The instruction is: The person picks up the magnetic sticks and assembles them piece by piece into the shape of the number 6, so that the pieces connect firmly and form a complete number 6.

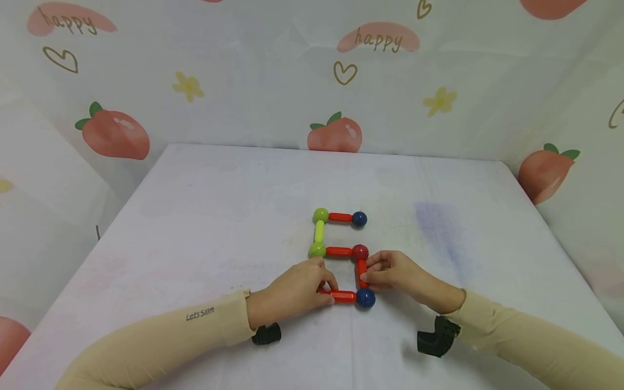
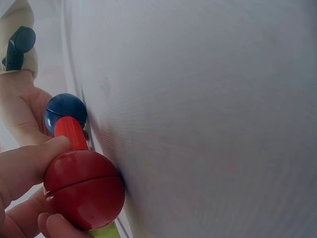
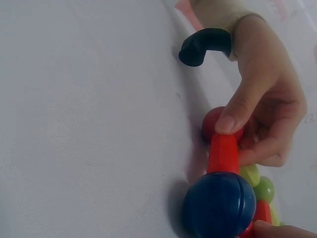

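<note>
An S-like chain of toy rods and balls lies on the table. My left hand (image 1: 294,284) pinches the front red rod (image 1: 345,297) near its left end, where a red ball (image 2: 84,191) sits, mostly hidden by the hand in the head view. The rod's other end meets a blue ball (image 1: 365,298). With thumb and fingers, my right hand (image 1: 397,273) holds the upright red rod (image 1: 362,273) between that blue ball and another red ball (image 1: 360,252). Further back are another red rod (image 1: 338,252), two green balls joined by a green rod (image 1: 319,232), and a far red rod ending in a second blue ball (image 1: 359,219).
The white-covered table (image 1: 234,206) extends around the chain, with a faint purple stain (image 1: 441,227) at right. A black curved piece is at each wrist, one under the left sleeve (image 1: 267,333) and one by the right (image 1: 437,337). A peach-print cloth (image 1: 263,70) hangs behind.
</note>
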`<state>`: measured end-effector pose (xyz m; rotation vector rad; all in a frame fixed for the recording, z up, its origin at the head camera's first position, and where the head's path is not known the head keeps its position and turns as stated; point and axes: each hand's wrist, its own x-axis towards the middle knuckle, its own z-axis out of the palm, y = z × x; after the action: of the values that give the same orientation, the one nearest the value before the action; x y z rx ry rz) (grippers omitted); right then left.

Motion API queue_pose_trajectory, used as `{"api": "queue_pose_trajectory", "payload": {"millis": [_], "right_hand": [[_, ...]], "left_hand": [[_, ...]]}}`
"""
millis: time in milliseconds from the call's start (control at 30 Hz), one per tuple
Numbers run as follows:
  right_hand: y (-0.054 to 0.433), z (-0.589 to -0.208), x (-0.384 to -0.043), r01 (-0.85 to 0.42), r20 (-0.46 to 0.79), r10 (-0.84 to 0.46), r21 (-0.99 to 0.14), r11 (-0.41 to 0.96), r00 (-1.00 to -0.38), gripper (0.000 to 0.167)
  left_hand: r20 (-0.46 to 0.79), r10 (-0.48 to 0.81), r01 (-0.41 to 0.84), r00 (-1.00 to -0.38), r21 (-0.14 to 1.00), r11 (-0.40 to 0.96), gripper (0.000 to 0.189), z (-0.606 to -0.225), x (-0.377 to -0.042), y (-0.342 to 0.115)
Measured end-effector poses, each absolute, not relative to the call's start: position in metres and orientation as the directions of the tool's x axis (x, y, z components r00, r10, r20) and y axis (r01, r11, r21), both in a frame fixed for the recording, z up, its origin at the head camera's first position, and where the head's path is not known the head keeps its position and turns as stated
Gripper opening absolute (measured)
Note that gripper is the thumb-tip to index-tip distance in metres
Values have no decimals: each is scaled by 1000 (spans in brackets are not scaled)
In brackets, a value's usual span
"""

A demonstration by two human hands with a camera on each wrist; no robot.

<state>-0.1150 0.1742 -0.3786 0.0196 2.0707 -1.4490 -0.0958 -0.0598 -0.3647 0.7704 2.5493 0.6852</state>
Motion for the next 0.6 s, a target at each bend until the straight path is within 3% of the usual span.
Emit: {"api": "queue_pose_trajectory", "payload": {"millis": [600], "right_hand": [[174, -381, -116, 344, -486, -315, -844, 412, -815, 35]], "left_hand": [[-210, 607, 408, -766, 571, 712, 15, -363, -97, -61]]}}
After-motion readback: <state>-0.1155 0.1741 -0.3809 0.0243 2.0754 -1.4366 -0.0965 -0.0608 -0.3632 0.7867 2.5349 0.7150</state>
